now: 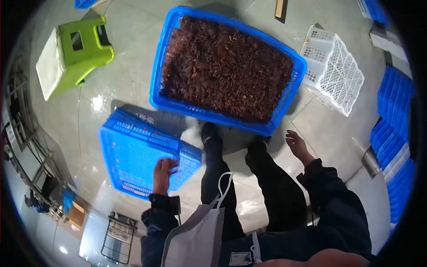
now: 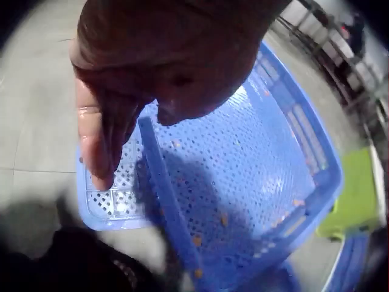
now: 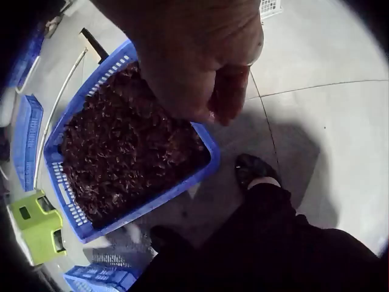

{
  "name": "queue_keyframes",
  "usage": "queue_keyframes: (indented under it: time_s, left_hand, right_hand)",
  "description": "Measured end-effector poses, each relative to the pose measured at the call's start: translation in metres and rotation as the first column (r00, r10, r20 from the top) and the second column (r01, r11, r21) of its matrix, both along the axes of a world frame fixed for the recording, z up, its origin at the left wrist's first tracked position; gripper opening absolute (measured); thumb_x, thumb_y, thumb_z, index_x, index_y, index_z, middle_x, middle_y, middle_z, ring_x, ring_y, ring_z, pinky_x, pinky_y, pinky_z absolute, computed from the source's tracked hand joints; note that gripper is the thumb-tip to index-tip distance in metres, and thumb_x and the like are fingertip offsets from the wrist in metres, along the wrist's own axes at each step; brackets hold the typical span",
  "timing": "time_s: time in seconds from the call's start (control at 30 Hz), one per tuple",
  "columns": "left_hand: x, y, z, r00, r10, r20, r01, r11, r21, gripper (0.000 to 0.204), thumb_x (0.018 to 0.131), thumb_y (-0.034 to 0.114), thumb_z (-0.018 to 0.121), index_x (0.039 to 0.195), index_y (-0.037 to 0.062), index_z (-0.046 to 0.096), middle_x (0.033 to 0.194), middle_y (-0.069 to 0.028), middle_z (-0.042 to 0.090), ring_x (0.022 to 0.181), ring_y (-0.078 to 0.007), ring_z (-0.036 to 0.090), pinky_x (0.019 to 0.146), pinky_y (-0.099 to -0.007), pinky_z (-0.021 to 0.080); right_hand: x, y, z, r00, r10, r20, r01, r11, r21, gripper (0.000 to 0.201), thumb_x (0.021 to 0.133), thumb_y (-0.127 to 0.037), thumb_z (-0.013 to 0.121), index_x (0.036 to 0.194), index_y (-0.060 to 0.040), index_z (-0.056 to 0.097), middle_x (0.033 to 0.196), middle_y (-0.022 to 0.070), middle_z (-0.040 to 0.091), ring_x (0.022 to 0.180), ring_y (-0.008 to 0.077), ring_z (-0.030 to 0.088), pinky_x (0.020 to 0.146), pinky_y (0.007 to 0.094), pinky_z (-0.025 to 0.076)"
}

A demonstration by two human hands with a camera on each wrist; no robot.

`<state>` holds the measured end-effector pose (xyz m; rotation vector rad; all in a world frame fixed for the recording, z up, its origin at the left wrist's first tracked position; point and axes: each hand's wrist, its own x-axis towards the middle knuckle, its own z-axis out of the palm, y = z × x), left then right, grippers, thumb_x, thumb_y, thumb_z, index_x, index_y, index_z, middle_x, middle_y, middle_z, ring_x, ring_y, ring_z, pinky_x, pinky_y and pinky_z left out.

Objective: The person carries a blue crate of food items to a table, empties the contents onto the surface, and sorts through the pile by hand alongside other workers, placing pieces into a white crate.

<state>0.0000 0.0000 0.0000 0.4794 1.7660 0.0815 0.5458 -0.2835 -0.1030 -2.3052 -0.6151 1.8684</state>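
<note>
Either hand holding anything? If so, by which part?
Nothing held: left hand is over the left-side blue basket without gripping it, right hand is loosely curled and empty.

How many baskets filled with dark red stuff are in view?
1: the blue basket, top centre in the head view. More may be hidden in the stacked baskets at right.

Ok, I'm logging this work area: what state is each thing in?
Filled blue crate: loaded with dark reddish material
Left blue crate: no heap inside, just small scraps
Green stool: apparently upright
White crate: on the floor, which way up unclear
Right blue crates: stacked
Left hand: empty, above the left crate
Right hand: empty, loosely curled
</note>
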Motion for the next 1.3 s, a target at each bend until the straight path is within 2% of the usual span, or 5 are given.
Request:
queue_keyframes:
  time_s: [0.3,0.47,0.83,0.9,1.3]
  left_hand:
    - [0.047,0.195,-0.117,0.687,-0.596,-0.416,0.724,0.606,0.329,0.071,0.102,0.014,0.059,0.162,0.0018,0.022,0.168,-0.0173,0.026,0.156,-0.0251,0.021,0.124,-0.0345,0.024]
    - [0.058,0.209,-0.152,0.543,-0.651,-0.531,0.837,0.471,0.279,0.067,0.092,0.017,0.072,0.148,-0.0043,0.043,0.14,-0.0197,0.055,0.128,-0.0284,0.055,0.109,-0.0396,0.043]
    - [0.044,0.154,-0.164,0.667,-0.658,-0.35,0.734,0.661,0.157,0.038,0.088,0.015,0.071,0.121,-0.0007,0.063,0.106,-0.011,0.071,0.095,-0.0168,0.067,0.084,-0.0323,0.054]
    - [0.065,0.161,-0.184,0.903,-0.376,-0.209,0.415,0.639,0.647,0.04,0.091,0.023,0.074,0.121,0.0003,0.062,0.106,-0.0112,0.071,0.091,-0.018,0.068,0.08,-0.0328,0.054]
    - [0.101,0.167,-0.151,0.901,-0.393,-0.182,0.431,0.849,0.306,0.04,0.099,0.042,0.067,0.103,0.0025,0.067,0.079,0.0014,0.057,0.072,-0.0075,0.048,0.061,-0.0293,0.039]
  right_hand:
    - [-0.001,0.038,-0.088,0.92,-0.378,-0.101,0.388,0.853,0.349,0.072,0.097,-0.015,0.068,0.157,-0.0039,0.03,0.146,0.015,0.053,0.138,0.0271,0.051,0.107,0.0397,0.047]
    - [-0.003,0.071,-0.081,0.678,-0.648,-0.347,0.73,0.646,0.222,0.075,0.094,-0.008,0.071,0.157,-0.0042,0.031,0.142,0.0089,0.056,0.132,0.0218,0.053,0.106,0.0379,0.046]
    - [0.053,0.087,-0.101,0.913,-0.403,0.065,0.382,0.899,0.213,0.056,0.088,-0.004,0.071,0.141,-0.0004,0.053,0.127,0.0077,0.064,0.117,0.0185,0.06,0.101,0.0341,0.047]
    - [0.051,0.094,-0.11,0.852,-0.524,0.018,0.488,0.805,0.337,0.059,0.089,-0.005,0.072,0.143,-0.0007,0.05,0.127,0.0074,0.064,0.117,0.0183,0.059,0.101,0.0341,0.047]
    - [0.07,0.124,-0.087,0.692,-0.71,-0.133,0.721,0.671,0.17,0.023,0.09,-0.013,0.072,0.108,-0.0096,0.059,0.089,-0.0017,0.058,0.081,0.0105,0.057,0.071,0.0297,0.049]
